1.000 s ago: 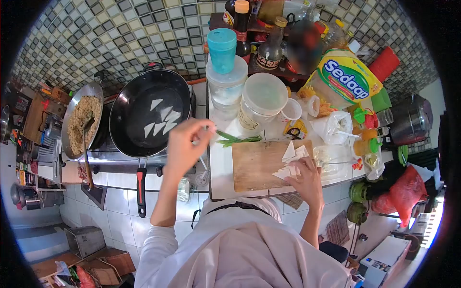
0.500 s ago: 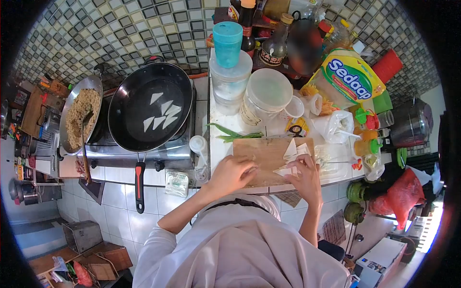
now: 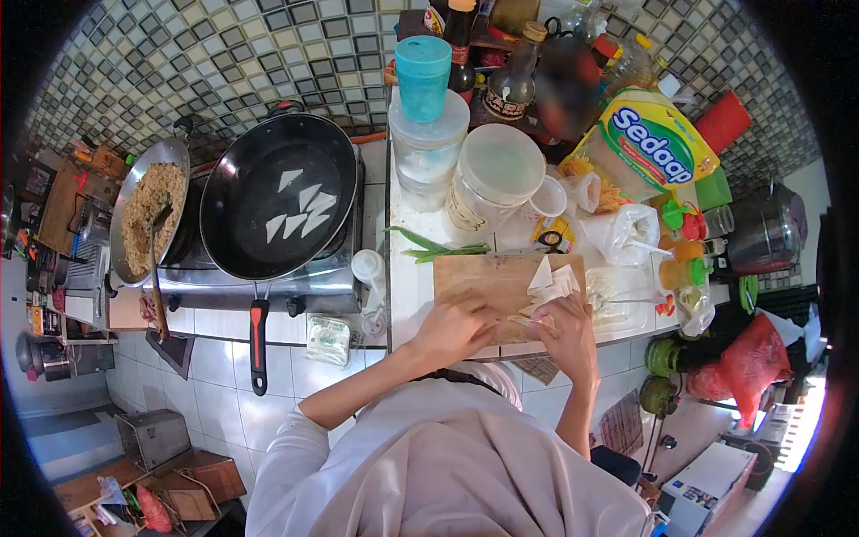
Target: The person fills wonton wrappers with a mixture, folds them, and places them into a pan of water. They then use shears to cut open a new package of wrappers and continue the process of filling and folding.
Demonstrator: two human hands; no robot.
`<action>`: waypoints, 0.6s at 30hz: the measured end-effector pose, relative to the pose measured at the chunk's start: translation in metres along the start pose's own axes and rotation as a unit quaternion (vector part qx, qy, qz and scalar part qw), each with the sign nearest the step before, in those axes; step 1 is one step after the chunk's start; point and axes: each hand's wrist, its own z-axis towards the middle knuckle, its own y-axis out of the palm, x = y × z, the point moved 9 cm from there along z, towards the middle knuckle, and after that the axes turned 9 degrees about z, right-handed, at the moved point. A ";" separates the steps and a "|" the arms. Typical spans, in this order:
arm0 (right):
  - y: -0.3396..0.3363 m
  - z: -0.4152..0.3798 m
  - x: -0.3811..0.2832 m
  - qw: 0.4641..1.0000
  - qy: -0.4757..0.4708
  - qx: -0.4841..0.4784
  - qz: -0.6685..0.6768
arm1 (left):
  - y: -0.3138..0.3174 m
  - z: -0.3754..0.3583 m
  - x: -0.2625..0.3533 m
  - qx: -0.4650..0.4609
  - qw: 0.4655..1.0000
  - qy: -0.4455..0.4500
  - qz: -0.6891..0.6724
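My right hand (image 3: 568, 340) is over the right part of a wooden cutting board (image 3: 465, 273), pinching a thin white triangular piece (image 3: 521, 320) between thumb and fingers. Beyond it, several more white triangles (image 3: 548, 282) lie overlapping on the board. Close by on the left, my left hand (image 3: 455, 329) has its fingers curled together near that held piece; whatever they may hold is hidden. On the stove, a black frying pan (image 3: 237, 228) contains several similar white triangles (image 3: 306, 210), spread apart in its middle.
Left of the pan sits a wok (image 3: 177, 179) of brownish grainy food with a spatula. Green leaves (image 3: 434, 248) lie at the board's back left. Behind stand a lidded tub (image 3: 488, 183), stacked containers, bottles and a Sedaap pouch (image 3: 649, 148). A clear tray (image 3: 626, 309) is right of the board.
My left hand has shifted right, closer to my right hand. The right hand now has a piece turned toward the left hand, slightly raised. The pan's pieces are unchanged.
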 end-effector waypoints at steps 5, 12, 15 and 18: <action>-0.002 -0.004 0.003 1.000 0.005 -0.002 0.025 | 0.013 0.010 0.016 0.059 0.996 0.063 0.013; -0.008 -0.009 0.011 0.982 0.061 0.005 0.179 | 0.037 0.013 0.032 0.054 0.987 0.115 0.095; -0.025 -0.008 0.020 0.993 0.034 0.053 0.099 | 0.027 0.009 0.037 0.094 0.980 0.135 0.107; -0.032 -0.010 0.025 0.994 0.055 0.092 0.017 | 0.018 0.003 0.022 0.070 0.991 0.094 0.069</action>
